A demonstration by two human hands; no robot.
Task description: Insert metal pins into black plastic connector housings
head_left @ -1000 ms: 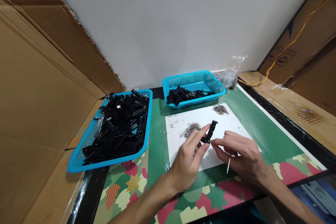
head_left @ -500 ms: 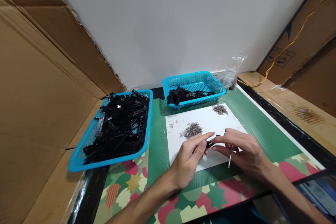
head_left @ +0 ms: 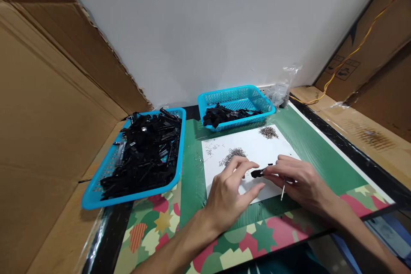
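Note:
Over the white sheet [head_left: 208, 180], my right hand [head_left: 297, 180] pinches a small black part [head_left: 257, 174] between thumb and index finger. A thin metal tool [head_left: 283, 190] also sticks out downward from under that hand's curled fingers. My left hand [head_left: 229, 188] is just left of the black part, thumb and fingers spread, holding nothing. Behind my left hand lies a pile of small metal pieces [head_left: 236, 153]. Another pile [head_left: 268, 132] sits near the sheet's far right corner, and a few loose pieces [head_left: 210, 151] are scattered at its left edge.
A blue basket [head_left: 182, 150] full of black parts stands at the left. Another blue basket [head_left: 239, 125], partly filled with black parts, is at the back beside a clear plastic bag [head_left: 279, 93]. Cardboard walls [head_left: 48, 94] flank the table, and a yellow cable [head_left: 349, 56] hangs at the right.
My left hand has let go of the black part and opened, its thumb now apart from its fingers. The black part stays in my right hand.

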